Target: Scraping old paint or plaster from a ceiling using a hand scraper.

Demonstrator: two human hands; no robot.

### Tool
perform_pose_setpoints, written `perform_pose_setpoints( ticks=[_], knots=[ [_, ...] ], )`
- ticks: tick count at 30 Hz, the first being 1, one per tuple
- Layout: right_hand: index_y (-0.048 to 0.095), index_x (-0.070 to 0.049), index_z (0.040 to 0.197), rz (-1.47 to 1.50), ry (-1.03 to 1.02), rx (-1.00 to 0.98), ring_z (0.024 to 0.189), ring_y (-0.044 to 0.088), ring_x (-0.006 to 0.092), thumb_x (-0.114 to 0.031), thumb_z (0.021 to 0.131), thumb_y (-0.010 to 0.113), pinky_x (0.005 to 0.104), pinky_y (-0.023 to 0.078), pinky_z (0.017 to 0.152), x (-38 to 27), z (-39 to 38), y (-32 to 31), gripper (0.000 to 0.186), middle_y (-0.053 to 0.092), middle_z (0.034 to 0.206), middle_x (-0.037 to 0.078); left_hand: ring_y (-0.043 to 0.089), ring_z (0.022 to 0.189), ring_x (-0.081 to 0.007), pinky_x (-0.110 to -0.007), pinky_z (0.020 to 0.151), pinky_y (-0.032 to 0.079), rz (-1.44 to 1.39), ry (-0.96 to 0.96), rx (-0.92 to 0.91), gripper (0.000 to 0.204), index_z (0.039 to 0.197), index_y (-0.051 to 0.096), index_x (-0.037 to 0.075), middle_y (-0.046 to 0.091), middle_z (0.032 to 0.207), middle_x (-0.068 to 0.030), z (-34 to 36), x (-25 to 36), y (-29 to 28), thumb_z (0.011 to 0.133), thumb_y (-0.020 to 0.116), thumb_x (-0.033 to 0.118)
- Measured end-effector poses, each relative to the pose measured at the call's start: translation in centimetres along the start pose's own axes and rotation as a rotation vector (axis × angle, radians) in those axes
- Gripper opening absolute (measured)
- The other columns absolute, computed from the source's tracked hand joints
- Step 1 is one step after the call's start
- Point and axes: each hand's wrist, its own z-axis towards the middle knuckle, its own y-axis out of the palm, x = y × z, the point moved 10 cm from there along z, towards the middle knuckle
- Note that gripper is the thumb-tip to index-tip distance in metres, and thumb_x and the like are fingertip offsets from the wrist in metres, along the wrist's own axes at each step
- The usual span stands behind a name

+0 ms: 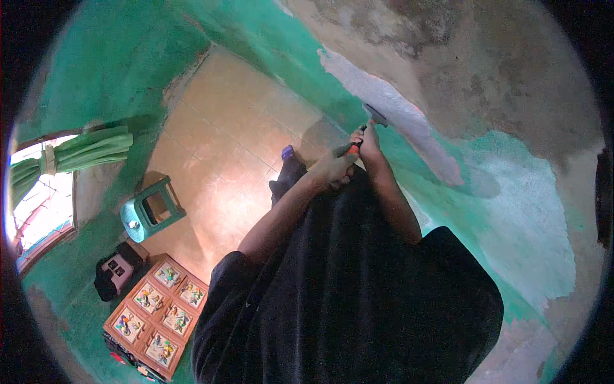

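Both my hands are closed around the handle of a scraper, which has a wide flat grey blade and a black and orange-red grip. Lower on the handle, near its orange-red end, is my left hand. Closer to the blade, my right hand wraps the upper part. The blade lies at the wall, along the lower edge of a pale bare strip with green paint below it. Whether the whole blade edge touches the wall I cannot tell.
A tiled floor spreads to the left. A teal plastic stool stands there, with a dark bag-like object and a wooden cabinet with decorated panels nearer me. A green curtain hangs at the bright window.
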Motion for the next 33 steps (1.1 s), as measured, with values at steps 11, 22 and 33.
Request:
perform_pose_setpoints(
  ticks=[11, 22, 33],
  knots=[
    [0.035, -0.011, 0.070, 0.022, -0.114, 0.113, 0.037, 0.027, 0.0087, -0.046, 0.085, 0.032, 0.0238, 0.023, 0.035, -0.4, -1.5, -0.6, 0.038, 0.028, 0.050, -0.003, 0.040, 0.050, -0.0064, -0.018, 0.039, 0.031, 0.042, -0.088, -0.022, 0.038, 0.118, 0.042, 0.013, 0.044, 0.067, 0.0013, -1.4, 0.0, -0.3, 0.083, 0.048, 0.027],
    [0.032, -0.008, 0.074, -0.047, -0.107, 0.138, 0.038, 0.028, 0.0115, -0.055, 0.081, 0.032, 0.0245, 0.025, 0.034, -0.6, -0.5, -1.8, 0.047, 0.027, 0.052, -0.001, 0.041, 0.051, -0.0067, -0.018, 0.038, 0.031, 0.042, -0.109, -0.034, 0.040, 0.119, 0.041, 0.011, 0.045, 0.068, 0.0004, 0.0, -1.3, -0.7, 0.082, 0.048, 0.026],
    [0.035, -0.011, 0.067, 0.035, -0.098, 0.063, 0.038, 0.029, 0.0079, -0.047, 0.084, 0.035, 0.0223, 0.024, 0.034, -0.9, -1.3, -1.2, 0.039, 0.028, 0.051, -0.004, 0.039, 0.045, -0.0070, -0.018, 0.034, 0.029, -0.019, -0.078, -0.091, 0.039, 0.117, 0.041, 0.010, 0.044, 0.064, -0.0001, -0.2, -0.9, 0.8, 0.082, 0.048, 0.027]
  ],
)
